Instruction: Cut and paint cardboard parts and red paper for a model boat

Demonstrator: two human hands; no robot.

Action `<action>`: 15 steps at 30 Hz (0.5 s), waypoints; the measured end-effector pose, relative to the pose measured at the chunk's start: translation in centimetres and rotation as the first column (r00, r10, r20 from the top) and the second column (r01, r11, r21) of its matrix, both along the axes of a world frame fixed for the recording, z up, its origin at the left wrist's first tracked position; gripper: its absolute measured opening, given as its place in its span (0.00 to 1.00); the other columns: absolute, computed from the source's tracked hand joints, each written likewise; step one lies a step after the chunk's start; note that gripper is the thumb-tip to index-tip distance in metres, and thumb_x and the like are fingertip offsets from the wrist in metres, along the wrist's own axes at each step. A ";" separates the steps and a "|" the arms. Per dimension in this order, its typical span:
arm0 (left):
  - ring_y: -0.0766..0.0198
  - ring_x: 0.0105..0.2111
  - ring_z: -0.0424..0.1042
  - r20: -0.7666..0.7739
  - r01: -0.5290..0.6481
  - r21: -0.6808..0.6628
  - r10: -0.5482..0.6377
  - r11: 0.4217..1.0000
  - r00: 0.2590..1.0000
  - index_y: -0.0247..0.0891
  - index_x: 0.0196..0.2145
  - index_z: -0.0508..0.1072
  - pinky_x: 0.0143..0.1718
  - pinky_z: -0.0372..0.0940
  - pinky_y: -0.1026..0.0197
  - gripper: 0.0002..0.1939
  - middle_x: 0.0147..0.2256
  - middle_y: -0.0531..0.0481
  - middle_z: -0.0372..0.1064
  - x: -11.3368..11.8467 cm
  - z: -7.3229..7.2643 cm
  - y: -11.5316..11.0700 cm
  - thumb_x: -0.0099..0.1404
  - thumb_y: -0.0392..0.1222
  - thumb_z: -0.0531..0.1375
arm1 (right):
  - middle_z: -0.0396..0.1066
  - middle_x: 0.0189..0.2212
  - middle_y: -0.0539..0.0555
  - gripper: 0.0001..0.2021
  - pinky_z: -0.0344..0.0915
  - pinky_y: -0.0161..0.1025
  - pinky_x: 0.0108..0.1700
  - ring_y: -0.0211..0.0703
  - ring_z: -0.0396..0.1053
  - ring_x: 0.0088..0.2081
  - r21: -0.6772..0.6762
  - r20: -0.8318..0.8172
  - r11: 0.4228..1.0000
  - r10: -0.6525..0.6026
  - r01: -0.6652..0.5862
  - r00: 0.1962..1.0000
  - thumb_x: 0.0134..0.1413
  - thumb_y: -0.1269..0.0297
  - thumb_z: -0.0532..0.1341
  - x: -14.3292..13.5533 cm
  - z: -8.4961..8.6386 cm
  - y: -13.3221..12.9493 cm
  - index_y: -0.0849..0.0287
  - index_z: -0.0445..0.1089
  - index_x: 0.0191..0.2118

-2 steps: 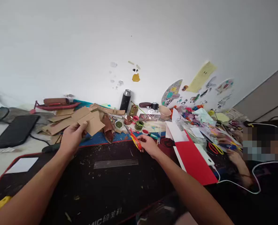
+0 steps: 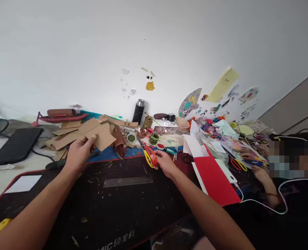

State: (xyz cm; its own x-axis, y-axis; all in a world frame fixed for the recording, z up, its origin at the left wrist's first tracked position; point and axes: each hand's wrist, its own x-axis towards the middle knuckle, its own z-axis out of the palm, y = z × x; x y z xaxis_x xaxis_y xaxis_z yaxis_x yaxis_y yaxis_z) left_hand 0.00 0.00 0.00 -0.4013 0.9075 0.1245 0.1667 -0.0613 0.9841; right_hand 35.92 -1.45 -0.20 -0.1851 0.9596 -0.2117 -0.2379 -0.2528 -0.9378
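Note:
At centre left, my left hand (image 2: 80,152) pinches a flat piece of tan cardboard (image 2: 104,137) between thumb and fingers. My right hand (image 2: 164,162) is closed on the handles of red and yellow scissors (image 2: 150,157), whose blades point up and left toward the paint pots. The two hands are apart, and the blades do not touch the cardboard. Below them a clear ruler (image 2: 128,182) lies on the black mat (image 2: 117,211). Just right of the cardboard is a brown boat-shaped piece (image 2: 119,143).
Behind are a black flask (image 2: 138,111), a green paint pot (image 2: 131,138) and a cardboard pile (image 2: 65,138). A phone (image 2: 17,146) lies left, a red sheet (image 2: 216,177) right. Another person's hand (image 2: 262,175) is at far right, near other scissors.
The scissors have turned in my right hand, and their red and yellow handle loops now show more widely. My left hand and the cardboard look nearly unchanged.

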 end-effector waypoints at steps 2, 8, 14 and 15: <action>0.64 0.26 0.63 0.040 -0.001 0.013 0.000 1.000 0.999 0.40 0.26 0.71 0.31 0.57 0.60 0.21 0.22 0.55 0.66 0.2 0.3 -0.2 0.67 0.59 0.65 | 0.75 0.26 0.48 0.20 0.53 0.29 0.19 0.33 0.66 0.22 -0.011 -0.055 1.000 -0.003 0.002 0.999 0.44 0.56 0.81 -0.4 -0.2 -0.6 0.60 0.74 0.36; 0.67 0.24 0.61 0.174 0.037 0.041 -0.044 0.998 0.984 0.39 0.27 0.72 0.27 0.55 0.62 0.22 0.21 0.56 0.64 1.2 1.3 -0.6 0.58 0.61 0.69 | 0.77 0.33 0.52 0.19 0.49 0.28 0.20 0.34 0.67 0.26 -0.098 -0.262 0.994 0.021 -0.048 0.965 0.50 0.54 0.76 -1.9 -1.1 -1.9 0.59 0.75 0.41; 0.68 0.23 0.59 0.237 0.114 0.038 -0.120 0.993 0.964 0.37 0.30 0.76 0.25 0.54 0.64 0.28 0.22 0.57 0.64 2.0 2.3 -1.0 0.50 0.66 0.74 | 0.77 0.35 0.54 0.14 0.46 0.27 0.19 0.33 0.62 0.24 -0.139 -0.400 0.977 0.094 -0.162 0.912 0.57 0.57 0.71 -2.9 -0.6 -2.7 0.61 0.76 0.43; 0.68 0.23 0.59 0.241 0.129 0.037 -0.134 0.991 0.961 0.37 0.31 0.76 0.26 0.54 0.64 0.29 0.22 0.57 0.64 2.1 2.4 -1.0 0.49 0.66 0.74 | 0.77 0.34 0.54 0.15 0.46 0.27 0.19 0.33 0.61 0.24 -0.138 -0.418 0.975 0.103 -0.176 0.903 0.57 0.56 0.71 -3.1 -0.4 -2.8 0.61 0.76 0.44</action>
State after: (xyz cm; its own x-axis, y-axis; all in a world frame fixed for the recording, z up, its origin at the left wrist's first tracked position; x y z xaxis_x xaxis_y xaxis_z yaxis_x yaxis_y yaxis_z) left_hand 2.11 -1.03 2.37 -0.2987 0.9526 0.0577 -0.0874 -0.0875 0.9923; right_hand 32.85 -4.26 -0.62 -0.4188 0.8742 -0.2456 -0.5387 -0.4569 -0.7078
